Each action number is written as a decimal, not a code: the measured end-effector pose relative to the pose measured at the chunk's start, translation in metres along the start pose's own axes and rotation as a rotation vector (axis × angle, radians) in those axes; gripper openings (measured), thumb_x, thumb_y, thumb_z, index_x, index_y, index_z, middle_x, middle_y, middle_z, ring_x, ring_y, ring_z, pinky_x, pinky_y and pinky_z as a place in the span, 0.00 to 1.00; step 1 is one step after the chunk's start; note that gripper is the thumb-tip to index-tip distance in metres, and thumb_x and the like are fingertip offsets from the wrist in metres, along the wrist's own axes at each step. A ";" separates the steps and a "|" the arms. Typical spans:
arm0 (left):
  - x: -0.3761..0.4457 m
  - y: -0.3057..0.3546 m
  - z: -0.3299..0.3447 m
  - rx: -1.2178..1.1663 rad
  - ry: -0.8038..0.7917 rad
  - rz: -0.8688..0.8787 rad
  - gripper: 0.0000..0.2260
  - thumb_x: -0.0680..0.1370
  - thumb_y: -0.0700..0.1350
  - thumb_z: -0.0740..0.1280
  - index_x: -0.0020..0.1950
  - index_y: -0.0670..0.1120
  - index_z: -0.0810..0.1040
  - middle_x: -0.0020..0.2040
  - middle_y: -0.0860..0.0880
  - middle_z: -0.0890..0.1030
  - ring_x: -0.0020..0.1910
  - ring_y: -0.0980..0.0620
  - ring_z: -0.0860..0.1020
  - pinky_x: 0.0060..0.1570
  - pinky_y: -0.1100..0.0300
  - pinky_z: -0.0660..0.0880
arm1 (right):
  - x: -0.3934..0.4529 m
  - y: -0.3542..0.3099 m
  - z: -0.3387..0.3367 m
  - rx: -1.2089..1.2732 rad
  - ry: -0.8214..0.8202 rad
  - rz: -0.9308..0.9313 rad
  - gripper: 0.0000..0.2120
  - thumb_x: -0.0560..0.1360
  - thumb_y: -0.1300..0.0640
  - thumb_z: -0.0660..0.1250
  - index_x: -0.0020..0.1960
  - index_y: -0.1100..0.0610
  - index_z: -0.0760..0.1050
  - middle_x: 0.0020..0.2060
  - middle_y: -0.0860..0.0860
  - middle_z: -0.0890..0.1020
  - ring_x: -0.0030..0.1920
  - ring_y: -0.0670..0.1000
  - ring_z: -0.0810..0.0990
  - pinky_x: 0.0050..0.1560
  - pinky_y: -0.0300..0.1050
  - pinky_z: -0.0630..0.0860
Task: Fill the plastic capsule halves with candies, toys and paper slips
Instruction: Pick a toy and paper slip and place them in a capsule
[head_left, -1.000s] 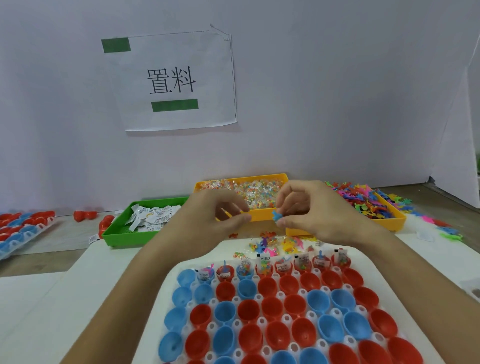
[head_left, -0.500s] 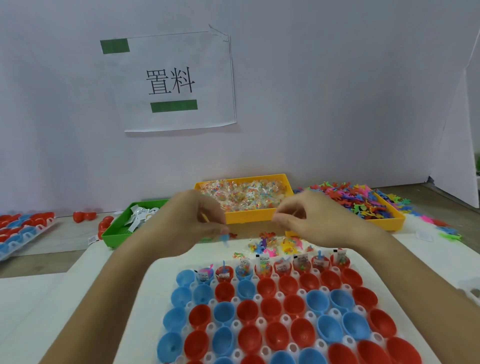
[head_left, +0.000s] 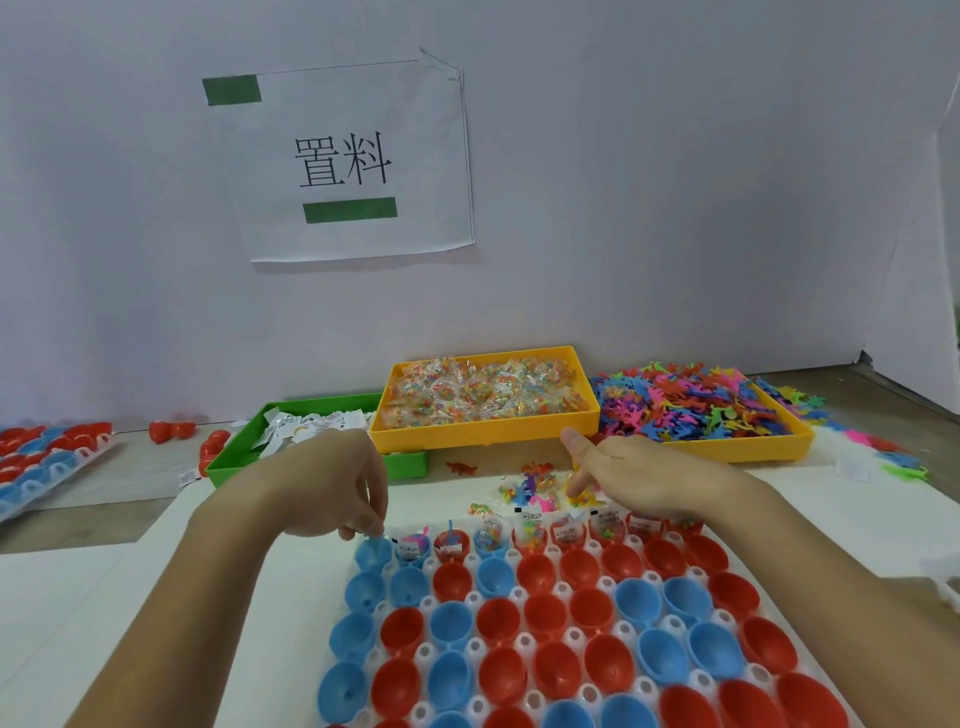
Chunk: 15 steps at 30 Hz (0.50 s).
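Red and blue capsule halves (head_left: 545, 618) sat open side up in a white holder tray (head_left: 470, 647).
The far row held candies, toys and paper slips; its leftmost blue half (head_left: 373, 552) looked empty. Behind lay a green tray of paper slips (head_left: 306, 428), a yellow tray of wrapped candies (head_left: 483, 397) and a yellow tray of toys (head_left: 696, 410). A few loose toys (head_left: 535, 486) lay just beyond the far row.

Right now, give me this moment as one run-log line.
left hand: lowering blue toy into far-left blue capsule half | right hand: over loose toy pile | far row: mostly filled
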<state>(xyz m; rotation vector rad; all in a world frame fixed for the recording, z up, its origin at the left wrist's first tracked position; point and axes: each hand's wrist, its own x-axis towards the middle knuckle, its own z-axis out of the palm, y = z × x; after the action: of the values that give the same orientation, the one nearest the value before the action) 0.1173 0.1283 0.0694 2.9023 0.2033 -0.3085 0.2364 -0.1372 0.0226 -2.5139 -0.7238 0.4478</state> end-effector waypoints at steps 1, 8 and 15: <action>0.001 0.000 0.001 0.000 -0.009 0.002 0.09 0.74 0.43 0.74 0.35 0.53 0.81 0.28 0.58 0.81 0.29 0.63 0.79 0.33 0.69 0.73 | 0.001 0.000 0.001 -0.002 -0.004 -0.003 0.44 0.72 0.28 0.37 0.55 0.52 0.84 0.62 0.50 0.81 0.61 0.49 0.78 0.65 0.46 0.68; 0.008 0.000 0.006 0.040 -0.025 0.021 0.07 0.75 0.44 0.74 0.38 0.53 0.82 0.33 0.57 0.83 0.30 0.65 0.79 0.35 0.68 0.75 | 0.006 0.005 0.001 -0.013 0.018 0.008 0.40 0.78 0.31 0.41 0.57 0.56 0.83 0.59 0.49 0.83 0.58 0.48 0.79 0.66 0.47 0.71; 0.007 -0.003 0.006 0.038 -0.044 0.014 0.06 0.75 0.47 0.74 0.40 0.55 0.80 0.39 0.56 0.84 0.34 0.63 0.81 0.42 0.64 0.80 | 0.008 0.008 0.001 -0.042 0.051 -0.006 0.42 0.78 0.31 0.43 0.57 0.63 0.81 0.57 0.59 0.84 0.57 0.57 0.82 0.65 0.53 0.74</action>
<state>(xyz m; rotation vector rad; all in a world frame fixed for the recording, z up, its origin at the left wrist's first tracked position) 0.1223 0.1303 0.0616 2.9298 0.1721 -0.3768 0.2456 -0.1381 0.0160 -2.5517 -0.7277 0.3685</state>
